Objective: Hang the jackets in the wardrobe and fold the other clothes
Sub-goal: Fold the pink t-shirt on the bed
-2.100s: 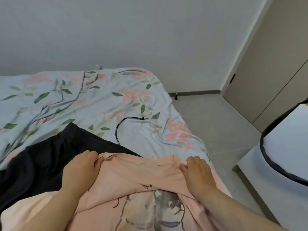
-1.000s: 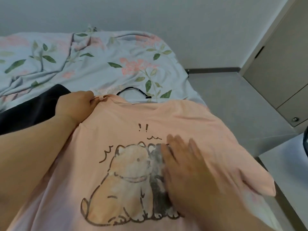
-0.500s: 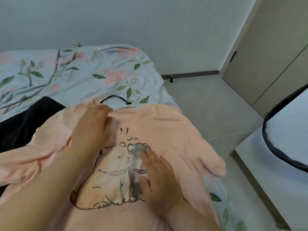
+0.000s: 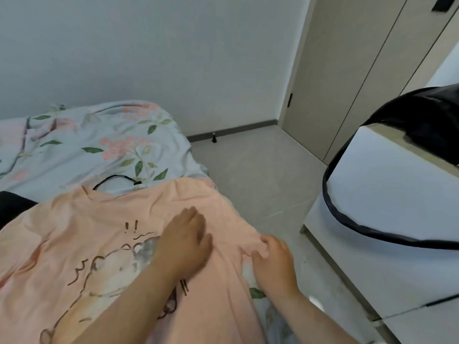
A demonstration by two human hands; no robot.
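A peach T-shirt [image 4: 82,234] with a cartoon animal print lies spread face up on the bed. My left hand [image 4: 185,240] presses flat on its chest, just right of the print. At the bed's right edge my right hand [image 4: 274,261] pinches the shirt's right sleeve. A dark garment [image 4: 12,204] peeks out from under the shirt at the left. The beige wardrobe [image 4: 352,78] stands shut at the back right.
The bed [image 4: 82,142] has a pale floral sheet, with a black cord [image 4: 116,178] lying just beyond the shirt's collar. A white cabinet [image 4: 387,219] draped with a black strap and dark bag [image 4: 422,120] stands close on the right. Grey floor [image 4: 258,175] runs between.
My left hand slid from the collar to the right across the shirt's chest. My right hand left the print and took hold of the right sleeve. The view tilted up and to the right.
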